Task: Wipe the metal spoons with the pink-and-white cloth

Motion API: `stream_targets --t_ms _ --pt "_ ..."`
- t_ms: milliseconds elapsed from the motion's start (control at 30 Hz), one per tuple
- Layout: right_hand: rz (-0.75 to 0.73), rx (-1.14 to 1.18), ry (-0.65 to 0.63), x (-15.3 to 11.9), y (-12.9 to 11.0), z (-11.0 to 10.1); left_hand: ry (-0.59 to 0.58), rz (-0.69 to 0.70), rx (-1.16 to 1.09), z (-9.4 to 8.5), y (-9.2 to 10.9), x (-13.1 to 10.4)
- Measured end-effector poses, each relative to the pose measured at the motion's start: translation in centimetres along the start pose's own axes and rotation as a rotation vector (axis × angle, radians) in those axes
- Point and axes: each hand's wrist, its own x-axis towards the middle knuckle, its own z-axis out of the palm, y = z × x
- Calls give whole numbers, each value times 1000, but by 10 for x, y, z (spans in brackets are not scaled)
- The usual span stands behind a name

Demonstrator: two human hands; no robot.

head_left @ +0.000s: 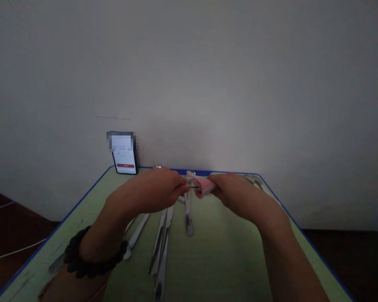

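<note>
Over the far middle of the table, my left hand [164, 188] is closed, thumb and fingers pinching the end of a thin piece of cutlery [193, 187]. Its kind is hard to make out, as little more than a narrow dark edge shows. A pink and white cloth [203, 186] is wrapped about its other part, gripped by my closed right hand [233, 191]. Below the hands lies a metal utensil [189, 220] with a broad handle end. Several table knives [160, 256] lie side by side nearer to me, left of the middle.
A phone [125, 157] with a lit screen leans on the wall at the back left. More cutlery [138, 230] lies partly hidden by my left forearm, and further metal pieces [255, 181] lie at the back right. The green table [214, 260] has a blue rim.
</note>
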Motion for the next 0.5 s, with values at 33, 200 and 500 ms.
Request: stream_targets --t_ms 33,200,500 --pt "-1 3 7 0 0 -1 5 8 5 -1 0 -1" --pt "-91 92 5 2 5 -6 1 7 23 -4 3 -3" --pt "-152 106 46 -5 8 -11 34 37 -6 -4 7 -5"
